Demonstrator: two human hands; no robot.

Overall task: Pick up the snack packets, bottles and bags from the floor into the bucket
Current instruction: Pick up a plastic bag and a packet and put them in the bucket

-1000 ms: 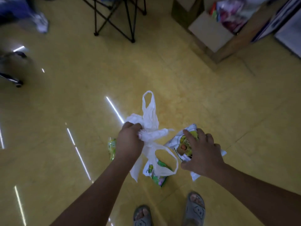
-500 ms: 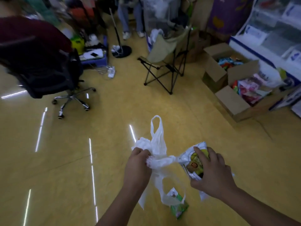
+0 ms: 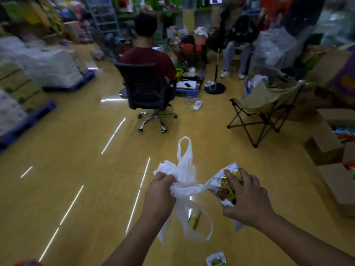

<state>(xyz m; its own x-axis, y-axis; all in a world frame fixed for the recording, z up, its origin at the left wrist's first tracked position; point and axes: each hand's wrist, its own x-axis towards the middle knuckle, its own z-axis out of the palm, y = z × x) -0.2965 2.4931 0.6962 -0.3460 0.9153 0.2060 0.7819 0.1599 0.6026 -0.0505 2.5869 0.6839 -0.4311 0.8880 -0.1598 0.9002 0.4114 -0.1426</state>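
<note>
the left hand point(image 3: 160, 191) is clenched on a bunched white bag point(image 3: 184, 169). one handle loop stands up toward twelve o'clock and the other hangs toward six. the right hand point(image 3: 247, 200), at three o'clock of the left, grips a packet point(image 3: 223, 189), fingers curled over its face and thumb at its lower edge. the packet's corner touches the bag's twisted neck. both are held above the floor point(image 3: 76, 160).

a second packet point(image 3: 194, 217) lies on the floor, seen through the hanging loop. a third packet point(image 3: 216, 261) lies at five o'clock of the hands. no bucket shows plainly; a red shape point(image 3: 26, 263) in the seven o'clock corner is too cut off to name.

the bag looks like thin, limp, almost weightless film that will slide and balloon, so it is best held bunched at the neck or hooked through a loop. the packets look light, glossy and crushable. a pinch on a sealed edge or corner should lift the flat ones without squeezing the middle.
</note>
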